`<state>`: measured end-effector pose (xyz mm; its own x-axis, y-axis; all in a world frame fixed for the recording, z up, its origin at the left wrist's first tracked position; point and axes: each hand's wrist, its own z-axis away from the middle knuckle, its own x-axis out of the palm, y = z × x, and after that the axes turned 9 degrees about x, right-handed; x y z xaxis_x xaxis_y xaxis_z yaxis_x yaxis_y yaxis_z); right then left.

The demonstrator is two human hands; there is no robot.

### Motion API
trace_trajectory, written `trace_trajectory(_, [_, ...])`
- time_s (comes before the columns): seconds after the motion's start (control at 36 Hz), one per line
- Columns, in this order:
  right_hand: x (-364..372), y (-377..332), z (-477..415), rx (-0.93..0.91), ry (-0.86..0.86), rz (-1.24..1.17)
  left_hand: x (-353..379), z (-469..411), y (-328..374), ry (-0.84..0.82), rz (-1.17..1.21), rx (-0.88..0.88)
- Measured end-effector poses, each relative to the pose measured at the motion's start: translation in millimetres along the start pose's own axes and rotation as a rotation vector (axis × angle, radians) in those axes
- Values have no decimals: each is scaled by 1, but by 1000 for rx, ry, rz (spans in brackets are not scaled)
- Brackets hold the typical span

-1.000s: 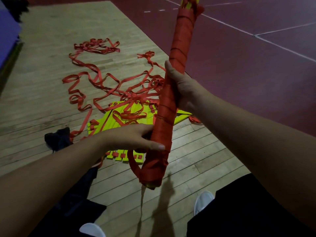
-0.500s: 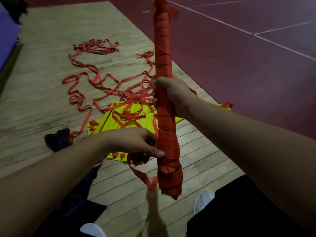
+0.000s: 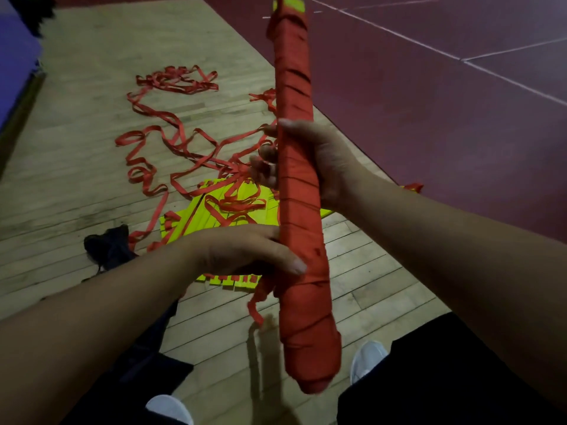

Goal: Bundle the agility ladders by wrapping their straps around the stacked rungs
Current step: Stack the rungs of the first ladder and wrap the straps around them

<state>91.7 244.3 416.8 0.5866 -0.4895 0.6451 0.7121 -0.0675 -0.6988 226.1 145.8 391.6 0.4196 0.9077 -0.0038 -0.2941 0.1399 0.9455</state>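
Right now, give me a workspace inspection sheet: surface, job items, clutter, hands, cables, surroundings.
Surface: wooden plank floor, strewn with gear.
Job's things: strap-wrapped ladder bundle held nearly upright, yellow rung ends showing at its top, loose strap tail hanging near its lower end; unbundled yellow rungs on the floor under tangled red straps.
Clutter: dark fabric item beside the rungs.
Grippers: left hand grips the bundle low; right hand grips it mid-length.
Cables: nothing seen.
Surroundings: red court flooring with white lines; blue mat at the left edge; white shoes.
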Motion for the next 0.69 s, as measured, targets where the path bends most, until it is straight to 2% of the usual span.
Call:
trace_trajectory(0.08, [-2,6,-3,75,5,86,-6,1,3,-70,-121,-120])
trace_trajectory(0.14, [-6,9,-5,94,74,231,-15,3,3,-112,-307,-203])
trace_trajectory(0.19, [-12,13,-7,55,161,359,-22,5,1,-92,-360,-233])
trace_trajectory(0.25, [-18,16,-12,-30,243,448,-24,5,-1,11,-397,-227])
trace_trajectory(0.33, [-17,16,-17,-97,337,497,-18,-4,-4,251,-503,-169])
trace_trajectory(0.47, [-5,16,-24,-57,398,271,-13,-16,-15,475,-700,-118])
trace_trajectory(0.56, [-7,14,-20,-37,340,183,-19,-15,-18,463,-594,-91])
trace_trajectory(0.64, [-11,10,-16,-33,221,150,-19,-9,-13,347,-288,-58])
trace_trajectory(0.69, [-11,11,-14,-25,225,212,-17,-1,-9,282,-150,-45])
